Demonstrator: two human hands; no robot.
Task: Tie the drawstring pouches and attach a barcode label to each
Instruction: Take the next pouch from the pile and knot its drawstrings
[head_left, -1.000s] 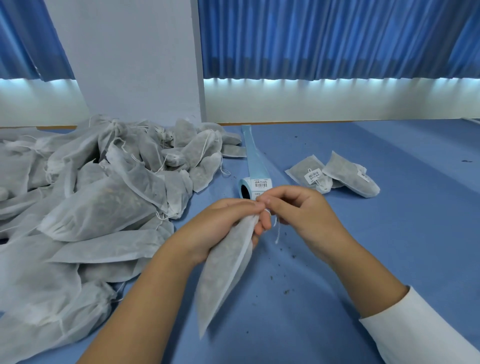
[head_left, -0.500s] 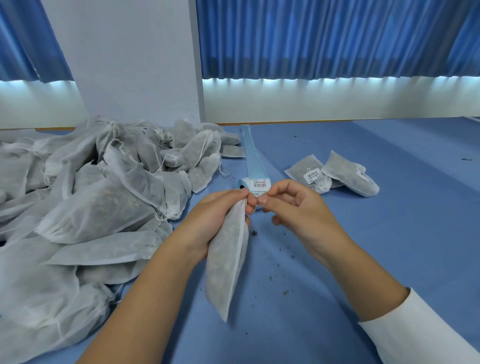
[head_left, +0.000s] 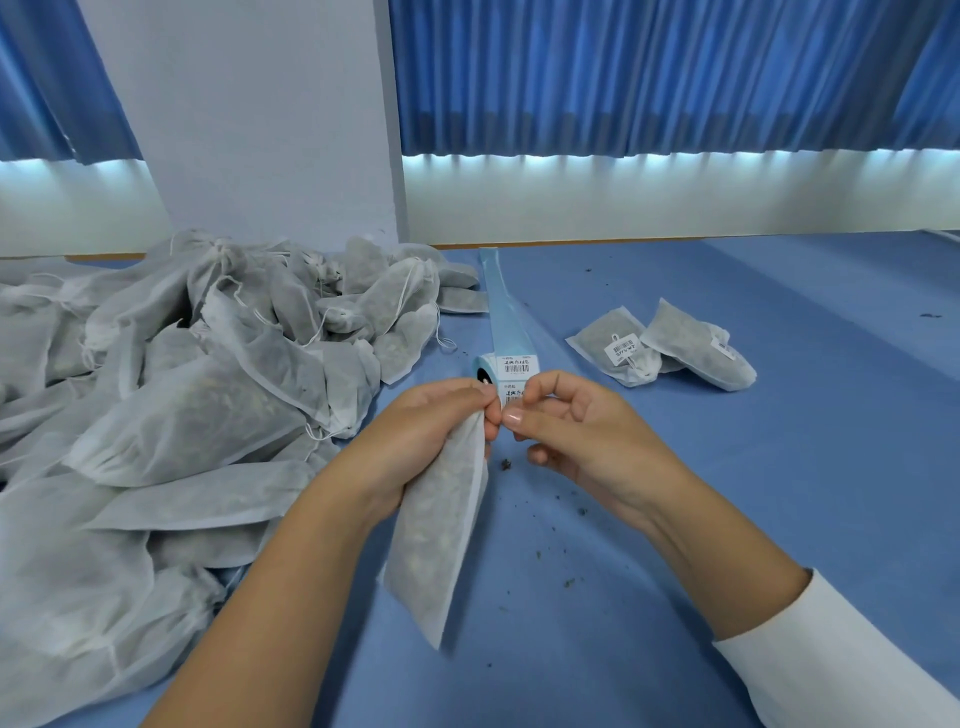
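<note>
White fabric pouch (head_left: 436, 535), filled with dark loose matter: it hangs long-side down from my left hand (head_left: 431, 431), in front of me and over the blue bench (head_left: 727, 519). My left grip is closed round the pouch's gathered top, fingertips pinching the neck. I cannot tell whether its lower corner touches the bench.

My right hand (head_left: 587, 441) sits just beside the left, fingers curled, thumb tip close against the left fingertips at the pouch's neck. Thumb and forefinger are slightly apart, and I cannot tell whether this grip has hold of the drawstring.

Label roll (head_left: 511, 366): on the bench just behind both hands, barcode labels facing me, its pale blue backing strip (head_left: 498, 306) trailing away toward the wall.

Heap of pouches (head_left: 208, 395): at my left, piled loosely, drawstrings showing here and there.

Two pouches at my right, well apart from the heap: the nearer pouch (head_left: 618, 345) bears a barcode label on top, and the farther pouch (head_left: 696, 351) overlaps it.

Dark crumbs (head_left: 505, 464): scattered on the bench below and beside my hands.
</note>
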